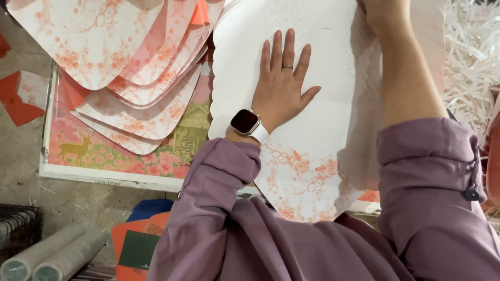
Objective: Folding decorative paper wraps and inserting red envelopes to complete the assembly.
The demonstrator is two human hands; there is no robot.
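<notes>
My left hand (pixel 281 83) lies flat, fingers spread, on a large white die-cut card sheet (pixel 323 130) with a scalloped edge and an orange floral print at its near end. A ring is on one finger and a smartwatch (pixel 246 123) on the wrist. My right hand (pixel 383 13) reaches to the far edge of the same sheet at the top of the view; its fingers are cut off by the frame. Both arms wear mauve sleeves (pixel 219 208).
A fanned stack of pink floral die-cut sheets (pixel 125 67) lies to the left on a pink printed board (pixel 104 151) with a deer picture. White shredded paper (pixel 471 57) is piled at right. Grey rolls (pixel 47 255) and a wire basket (pixel 18 226) sit lower left.
</notes>
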